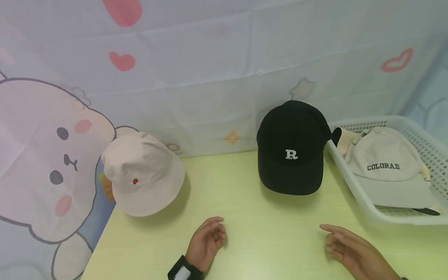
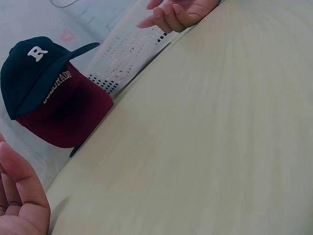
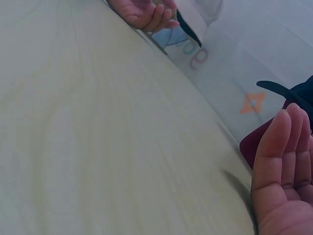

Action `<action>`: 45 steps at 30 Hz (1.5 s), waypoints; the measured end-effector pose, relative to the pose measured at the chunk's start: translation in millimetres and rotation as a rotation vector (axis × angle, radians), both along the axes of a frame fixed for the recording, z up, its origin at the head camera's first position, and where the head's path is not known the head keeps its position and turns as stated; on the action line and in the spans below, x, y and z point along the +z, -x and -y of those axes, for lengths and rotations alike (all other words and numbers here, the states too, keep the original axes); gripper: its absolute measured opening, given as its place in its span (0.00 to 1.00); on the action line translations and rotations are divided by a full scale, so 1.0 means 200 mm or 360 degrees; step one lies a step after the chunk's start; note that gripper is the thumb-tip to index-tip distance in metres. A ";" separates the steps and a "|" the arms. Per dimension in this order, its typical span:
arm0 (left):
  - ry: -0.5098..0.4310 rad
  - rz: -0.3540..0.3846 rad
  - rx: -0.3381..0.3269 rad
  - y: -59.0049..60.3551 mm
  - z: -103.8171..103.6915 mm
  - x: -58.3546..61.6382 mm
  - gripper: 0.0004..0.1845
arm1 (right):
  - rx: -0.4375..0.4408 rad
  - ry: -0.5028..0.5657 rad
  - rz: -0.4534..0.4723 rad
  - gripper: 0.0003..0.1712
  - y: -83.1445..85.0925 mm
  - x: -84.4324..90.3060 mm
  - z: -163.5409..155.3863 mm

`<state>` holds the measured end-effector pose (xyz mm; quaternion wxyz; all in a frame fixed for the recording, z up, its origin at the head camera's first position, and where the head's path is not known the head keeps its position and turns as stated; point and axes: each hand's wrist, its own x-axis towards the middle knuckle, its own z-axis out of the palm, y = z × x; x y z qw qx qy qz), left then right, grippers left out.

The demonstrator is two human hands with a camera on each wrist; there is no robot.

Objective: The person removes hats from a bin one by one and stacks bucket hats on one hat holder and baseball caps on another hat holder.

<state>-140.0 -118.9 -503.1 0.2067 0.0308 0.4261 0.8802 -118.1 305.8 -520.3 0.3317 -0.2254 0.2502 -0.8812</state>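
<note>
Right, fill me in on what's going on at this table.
A person rests both hands on the pale green table, holding nothing. The left hand lies loosely curled, the right hand relaxed and open. Beyond them sit a cream bucket hat with a small strawberry at the left edge and a black cap marked R in the middle. A white mesh basket on the right holds a beige cap.
</note>
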 end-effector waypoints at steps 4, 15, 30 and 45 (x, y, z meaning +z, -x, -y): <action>-0.0010 -0.0012 -0.0010 0.00 0.00 0.00 0.18 | -0.0017 -0.0015 -0.0016 0.36 0.00 0.00 0.00; 0.0055 -0.0054 -0.0030 0.02 0.00 0.06 0.18 | -0.0113 -0.0124 -0.0079 0.35 0.00 0.03 -0.03; 0.0060 -0.0359 -0.0178 0.13 -0.14 0.23 0.22 | -0.0629 -0.0645 -0.0818 0.31 0.01 0.37 -0.20; 0.0037 -0.0634 -0.0208 0.23 -0.29 0.44 0.22 | -0.1304 -0.2110 -0.1133 0.28 0.11 0.62 -0.41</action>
